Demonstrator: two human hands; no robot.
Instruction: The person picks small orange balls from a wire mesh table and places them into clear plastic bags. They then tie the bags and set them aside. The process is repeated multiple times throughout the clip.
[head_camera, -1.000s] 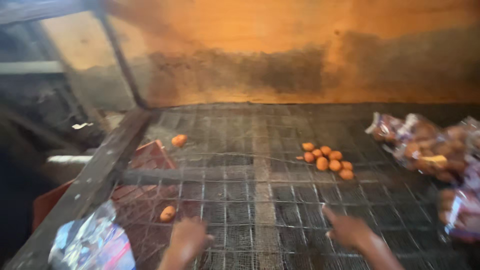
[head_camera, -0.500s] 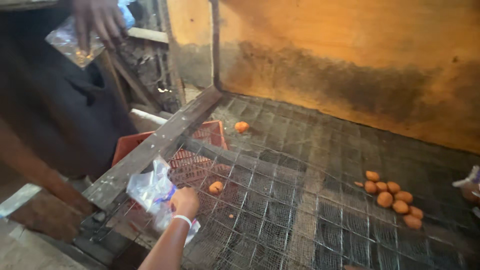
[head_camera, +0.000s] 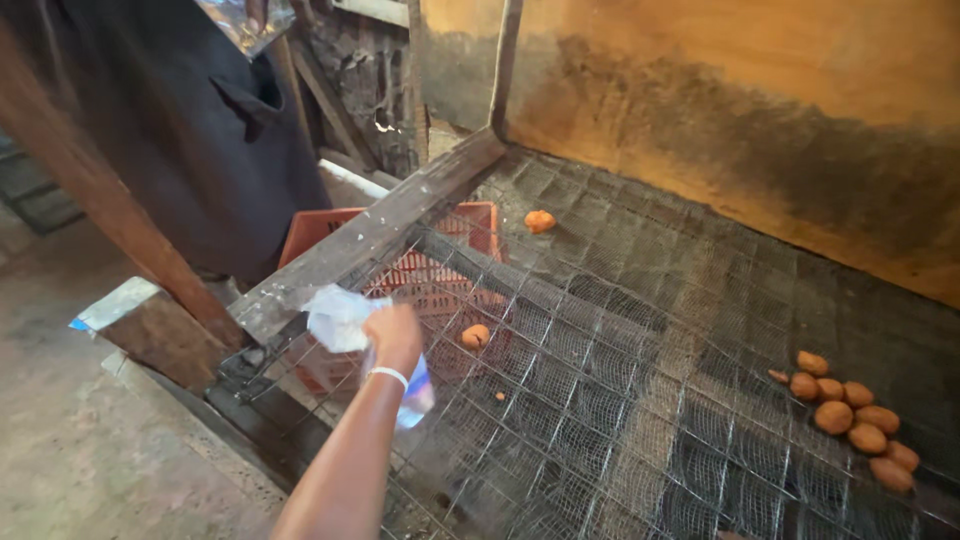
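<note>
Gripping a crumpled clear plastic bag (head_camera: 345, 320), your left hand (head_camera: 393, 335) has its fingers closed around it above the wire mesh surface (head_camera: 640, 400), near the wooden beam (head_camera: 370, 235); a small orange fruit (head_camera: 475, 336) lies just right

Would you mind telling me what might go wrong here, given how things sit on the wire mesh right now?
1. The plastic bag in the left hand is thin and crumpled; it may snag on the wire mesh or the wooden beam.
2. The lone brown ball beside the hand could get knocked and roll.
3. The cluster of brown balls lies loose near the right edge and might scatter if the mesh is jolted.
</note>
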